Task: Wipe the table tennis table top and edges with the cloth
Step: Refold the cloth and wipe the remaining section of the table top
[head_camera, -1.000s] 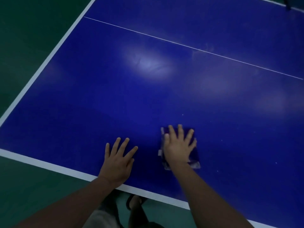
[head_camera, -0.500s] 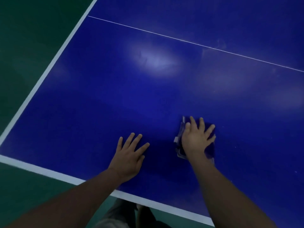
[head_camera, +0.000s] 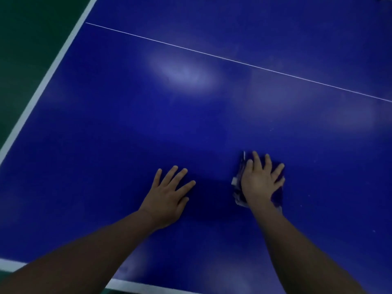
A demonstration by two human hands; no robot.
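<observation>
Right hand (head_camera: 261, 183) flat, fingers spread, pressing cloth (head_camera: 239, 183) onto worktop (head_camera: 127, 124); left hand (head_camera: 169, 198) flat and bare just beside, bracing. Best kept flat: even pressure, overlapping strokes outward, then along the edges.

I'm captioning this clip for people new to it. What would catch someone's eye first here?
Two bare hands lie flat on the deep blue table tennis table: the right hand presses a dark cloth to the surface, and the left hand rests beside it with spread fingers. A thin white centre line crosses the table beyond them.
</observation>
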